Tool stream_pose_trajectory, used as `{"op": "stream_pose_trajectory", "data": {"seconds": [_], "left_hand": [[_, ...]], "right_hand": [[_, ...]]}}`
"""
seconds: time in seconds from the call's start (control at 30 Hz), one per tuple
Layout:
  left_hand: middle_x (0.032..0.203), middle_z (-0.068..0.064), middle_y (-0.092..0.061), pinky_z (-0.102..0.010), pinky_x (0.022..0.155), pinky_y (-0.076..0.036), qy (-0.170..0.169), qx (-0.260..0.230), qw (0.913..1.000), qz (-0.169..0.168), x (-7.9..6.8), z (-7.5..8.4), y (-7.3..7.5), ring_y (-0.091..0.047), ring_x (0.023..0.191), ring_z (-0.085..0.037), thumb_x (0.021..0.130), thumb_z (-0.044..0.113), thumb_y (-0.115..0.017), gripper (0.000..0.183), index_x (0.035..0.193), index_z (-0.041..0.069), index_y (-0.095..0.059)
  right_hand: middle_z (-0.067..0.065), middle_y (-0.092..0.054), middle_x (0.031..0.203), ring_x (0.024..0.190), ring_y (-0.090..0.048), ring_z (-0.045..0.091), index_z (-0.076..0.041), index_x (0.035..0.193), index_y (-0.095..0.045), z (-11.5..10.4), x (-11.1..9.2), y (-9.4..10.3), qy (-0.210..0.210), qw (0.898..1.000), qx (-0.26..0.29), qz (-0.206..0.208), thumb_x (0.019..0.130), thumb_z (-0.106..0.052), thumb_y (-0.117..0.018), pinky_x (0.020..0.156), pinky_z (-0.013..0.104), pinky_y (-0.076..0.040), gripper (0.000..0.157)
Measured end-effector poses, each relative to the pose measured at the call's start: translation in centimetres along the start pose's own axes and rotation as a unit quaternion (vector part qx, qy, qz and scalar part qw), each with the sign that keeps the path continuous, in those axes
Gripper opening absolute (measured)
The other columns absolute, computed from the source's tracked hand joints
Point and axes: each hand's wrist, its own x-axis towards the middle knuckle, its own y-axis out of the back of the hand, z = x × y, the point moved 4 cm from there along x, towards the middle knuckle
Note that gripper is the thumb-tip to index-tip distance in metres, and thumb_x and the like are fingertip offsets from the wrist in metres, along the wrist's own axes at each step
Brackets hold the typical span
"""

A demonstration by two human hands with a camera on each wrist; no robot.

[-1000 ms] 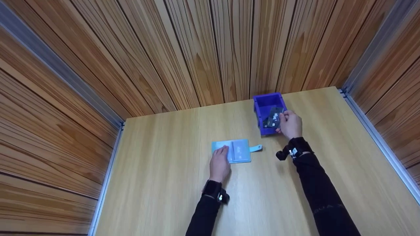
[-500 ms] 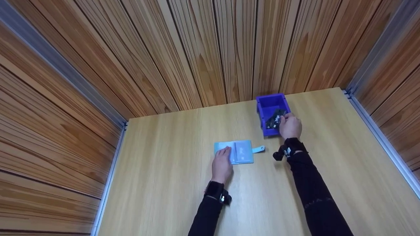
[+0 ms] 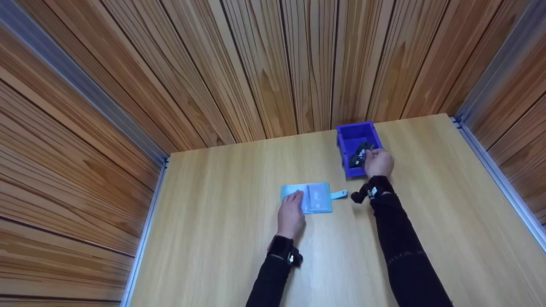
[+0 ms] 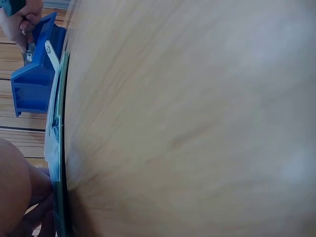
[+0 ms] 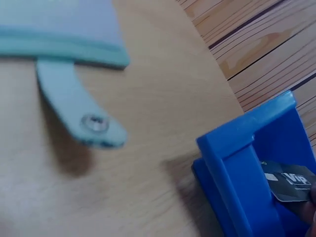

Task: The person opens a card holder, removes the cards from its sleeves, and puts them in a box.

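A light blue card holder (image 3: 319, 198) lies spread on the table, its snap strap (image 3: 339, 194) pointing right. On its left half my left hand (image 3: 291, 216) rests with fingers extended; the left wrist view shows the holder edge-on beside the fingers (image 4: 43, 212). My right hand (image 3: 380, 163) is at the right side of a blue-purple plastic bin (image 3: 355, 172), pinching a black card (image 3: 357, 158) over its inside. White "VIP" lettering shows on that card (image 5: 291, 181) in the right wrist view, where only fingertips of the hand appear.
The wooden table (image 3: 213, 221) ends at a plank-patterned wall (image 3: 239, 76) behind the bin. Metal rails (image 3: 143, 238) run along the table's left and right sides. Cameras are strapped to both wrists.
My right hand has shifted slightly with the card, which has turned and sits lower in the bin. The left hand stays on the card holder. The head view has shifted slightly.
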Motion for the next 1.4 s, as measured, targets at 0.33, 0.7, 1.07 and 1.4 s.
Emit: {"op": "stream_pose_trajectory", "data": {"seconds": [0.33, 0.7, 1.07, 1.4], "left_hand": [[0.145, -0.01, -0.063, -0.038, 0.113, -0.047, 0.028, -0.007, 0.9993, -0.025, 0.1, -0.1, -0.1, -0.056, 0.135, -0.027, 0.101, -0.002, -0.051, 0.044, 0.143, 0.006, -0.061], [0.142, -0.011, -0.064, -0.038, 0.112, -0.048, 0.012, -0.005, 0.9999, -0.008, 0.0, -0.1, -0.3, -0.058, 0.132, -0.028, 0.097, -0.005, -0.054, 0.046, 0.141, 0.004, -0.062], [0.139, -0.011, -0.066, -0.039, 0.107, -0.051, -0.009, -0.003, 0.9997, 0.023, -0.2, 0.0, 0.0, -0.06, 0.127, -0.029, 0.096, -0.005, -0.054, 0.043, 0.137, 0.003, -0.066], [0.143, -0.01, -0.064, -0.039, 0.111, -0.048, 0.012, -0.005, 0.9999, -0.001, -0.1, -0.1, -0.2, -0.058, 0.131, -0.028, 0.1, -0.003, -0.05, 0.043, 0.141, 0.006, -0.063]], "right_hand": [[0.022, -0.075, 0.116, 0.113, -0.069, 0.044, 0.003, 0.111, -0.077, 0.5, 0.0, -0.9, -0.072, 0.995, -0.047, -0.049, 0.104, -0.023, -0.06, 0.1, 0.054, -0.052, 0.032], [0.021, -0.076, 0.113, 0.111, -0.07, 0.043, 0.001, 0.105, -0.077, 0.9, -0.3, -1.0, -0.142, 0.985, -0.086, -0.035, 0.098, -0.026, -0.07, 0.096, 0.055, -0.054, 0.029], [0.029, -0.071, 0.121, 0.115, -0.067, 0.048, 0.009, 0.12, -0.071, 0.9, 0.0, -1.7, -0.13, 0.985, -0.109, -0.039, 0.095, -0.026, -0.073, 0.099, 0.056, -0.053, 0.043], [0.026, -0.074, 0.114, 0.109, -0.07, 0.046, 0.007, 0.109, -0.076, 0.9, -0.1, -1.7, -0.099, 0.988, -0.108, -0.038, 0.092, -0.02, -0.076, 0.098, 0.056, -0.053, 0.033]]}}
